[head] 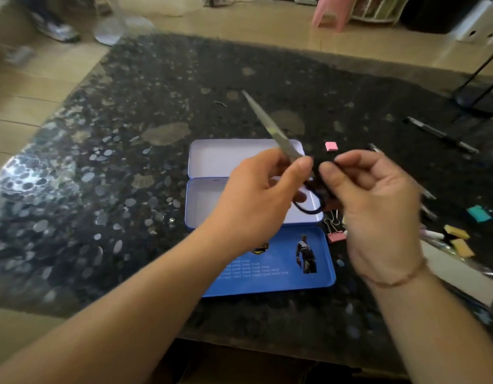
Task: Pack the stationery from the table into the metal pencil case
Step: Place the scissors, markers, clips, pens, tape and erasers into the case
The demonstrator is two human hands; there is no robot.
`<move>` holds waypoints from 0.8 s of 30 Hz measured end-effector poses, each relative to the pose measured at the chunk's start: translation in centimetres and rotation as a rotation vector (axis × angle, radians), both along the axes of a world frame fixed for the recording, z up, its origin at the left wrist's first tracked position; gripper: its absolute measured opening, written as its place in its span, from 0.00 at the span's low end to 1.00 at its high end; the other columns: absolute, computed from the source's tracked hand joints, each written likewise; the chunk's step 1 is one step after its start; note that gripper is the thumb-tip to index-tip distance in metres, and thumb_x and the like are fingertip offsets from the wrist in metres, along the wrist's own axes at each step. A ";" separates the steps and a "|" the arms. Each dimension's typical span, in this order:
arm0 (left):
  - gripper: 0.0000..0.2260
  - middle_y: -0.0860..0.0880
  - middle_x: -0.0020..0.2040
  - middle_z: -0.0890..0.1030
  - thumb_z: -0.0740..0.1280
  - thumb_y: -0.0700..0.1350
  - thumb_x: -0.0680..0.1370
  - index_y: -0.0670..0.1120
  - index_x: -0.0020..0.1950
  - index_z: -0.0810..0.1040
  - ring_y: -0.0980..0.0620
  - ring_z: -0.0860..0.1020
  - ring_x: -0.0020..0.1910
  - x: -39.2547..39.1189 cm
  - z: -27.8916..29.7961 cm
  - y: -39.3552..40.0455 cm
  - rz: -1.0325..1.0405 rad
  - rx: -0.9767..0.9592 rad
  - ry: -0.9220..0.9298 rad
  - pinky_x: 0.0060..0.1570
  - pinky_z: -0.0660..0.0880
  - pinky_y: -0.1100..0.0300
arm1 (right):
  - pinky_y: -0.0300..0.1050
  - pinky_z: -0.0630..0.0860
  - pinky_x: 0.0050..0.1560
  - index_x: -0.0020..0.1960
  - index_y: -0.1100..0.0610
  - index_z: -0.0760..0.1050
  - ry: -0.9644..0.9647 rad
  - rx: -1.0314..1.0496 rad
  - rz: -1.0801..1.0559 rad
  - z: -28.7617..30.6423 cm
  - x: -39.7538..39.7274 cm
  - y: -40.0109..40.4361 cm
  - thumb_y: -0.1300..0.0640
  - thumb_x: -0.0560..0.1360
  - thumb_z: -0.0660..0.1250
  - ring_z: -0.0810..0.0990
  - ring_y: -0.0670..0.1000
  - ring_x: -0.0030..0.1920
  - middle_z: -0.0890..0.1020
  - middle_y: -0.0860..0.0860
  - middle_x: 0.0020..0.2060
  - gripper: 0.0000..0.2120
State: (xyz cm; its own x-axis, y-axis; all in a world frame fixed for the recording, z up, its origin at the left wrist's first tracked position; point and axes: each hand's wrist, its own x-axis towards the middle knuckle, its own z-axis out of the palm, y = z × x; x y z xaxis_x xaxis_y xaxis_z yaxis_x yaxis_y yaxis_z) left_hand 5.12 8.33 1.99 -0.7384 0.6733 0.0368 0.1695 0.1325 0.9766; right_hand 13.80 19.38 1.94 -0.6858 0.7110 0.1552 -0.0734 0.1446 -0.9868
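Note:
A blue metal pencil case (203, 200) lies open on the dark stone table, its white trays bare and a printed blue lid (281, 261) lying nearest me. Above it I hold black-handled scissors (267, 123), blades pointing up and away. My left hand (256, 195) pinches them where blade meets handle. My right hand (373, 200) grips the black handle. Loose stationery lies to the right: a pink eraser (331, 146), a pink binder clip (336, 235), a black pen (442, 135), a teal eraser (479, 213) and yellow pieces (458, 239).
The table's near edge runs under my forearms. A black lamp base (478, 102) stands at the far right corner. On the floor beyond are a pink stool (334, 12) and a fan base (120, 27). A person's shoe (57, 30) shows at top left.

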 end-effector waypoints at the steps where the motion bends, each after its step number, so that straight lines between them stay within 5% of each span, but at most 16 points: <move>1: 0.09 0.47 0.40 0.83 0.61 0.46 0.80 0.43 0.51 0.78 0.50 0.83 0.37 -0.3 0.0 -0.3 0.025 0.024 -0.017 0.39 0.80 0.51 | 0.41 0.78 0.33 0.43 0.53 0.77 -0.024 0.046 0.038 0.0 -0.3 -0.7 0.61 0.70 0.73 0.84 0.49 0.36 0.85 0.51 0.36 0.06; 4: 0.06 0.44 0.39 0.82 0.60 0.40 0.81 0.41 0.50 0.77 0.47 0.82 0.37 -1.8 0.1 -1.6 -0.010 -0.044 0.010 0.37 0.80 0.53 | 0.35 0.75 0.35 0.42 0.53 0.79 -0.105 0.186 0.155 -0.2 -0.6 -1.3 0.54 0.72 0.71 0.83 0.46 0.37 0.85 0.48 0.36 0.03; 7: 0.08 0.53 0.39 0.82 0.61 0.42 0.80 0.49 0.52 0.80 0.57 0.79 0.36 -3.2 0.3 -3.3 -0.157 -0.254 0.238 0.35 0.75 0.65 | 0.38 0.75 0.38 0.49 0.53 0.78 -0.095 0.218 0.102 0.0 -0.9 -0.7 0.46 0.74 0.67 0.81 0.46 0.38 0.84 0.49 0.40 0.11; 9: 0.09 0.58 0.37 0.79 0.61 0.43 0.81 0.51 0.54 0.80 0.64 0.76 0.33 -3.6 0.4 -4.0 -0.238 -0.354 0.301 0.32 0.69 0.73 | 0.42 0.75 0.34 0.56 0.55 0.74 -0.068 0.075 0.079 -0.1 -1.3 0.1 0.48 0.74 0.67 0.79 0.50 0.35 0.83 0.53 0.41 0.14; 11: 0.10 0.60 0.35 0.77 0.61 0.43 0.81 0.50 0.55 0.81 0.67 0.75 0.31 -3.8 0.6 -4.4 -0.268 -0.378 0.255 0.31 0.67 0.75 | 0.43 0.74 0.31 0.53 0.54 0.75 -0.074 0.044 0.112 -0.1 -1.5 0.6 0.56 0.76 0.68 0.77 0.52 0.32 0.83 0.54 0.39 0.07; 14: 0.08 0.58 0.37 0.80 0.62 0.47 0.80 0.55 0.56 0.78 0.63 0.77 0.33 -4.1 0.6 -4.5 -0.347 -0.430 0.255 0.33 0.69 0.73 | 0.43 0.74 0.30 0.44 0.55 0.78 -0.137 0.020 0.170 -0.5 -1.3 1.2 0.63 0.75 0.67 0.76 0.50 0.29 0.83 0.53 0.34 0.04; 19: 0.03 0.54 0.39 0.81 0.62 0.50 0.80 0.57 0.52 0.70 0.57 0.76 0.33 -3.8 0.1 -5.1 -0.527 -0.546 0.316 0.36 0.72 0.64 | 0.41 0.76 0.35 0.41 0.52 0.81 -0.345 0.222 0.150 -1.6 0.6 3.8 0.56 0.70 0.73 0.79 0.48 0.35 0.84 0.51 0.36 0.02; 22: 0.05 0.56 0.42 0.81 0.64 0.48 0.79 0.58 0.51 0.73 0.56 0.78 0.38 -5.6 0.3 -6.4 -0.325 -0.538 0.384 0.40 0.74 0.61 | 0.39 0.77 0.39 0.42 0.50 0.80 -0.390 0.315 -0.111 -1.4 2.5 6.9 0.57 0.71 0.72 0.80 0.48 0.38 0.83 0.49 0.37 0.03; 24: 0.06 0.55 0.42 0.82 0.66 0.44 0.77 0.56 0.49 0.77 0.53 0.79 0.39 -8.1 -0.2 -8.2 -0.094 -0.583 0.423 0.41 0.74 0.61 | 0.41 0.77 0.39 0.44 0.50 0.80 -0.599 0.503 -0.234 -1.6 4.0 9.3 0.60 0.72 0.71 0.80 0.51 0.40 0.82 0.49 0.39 0.05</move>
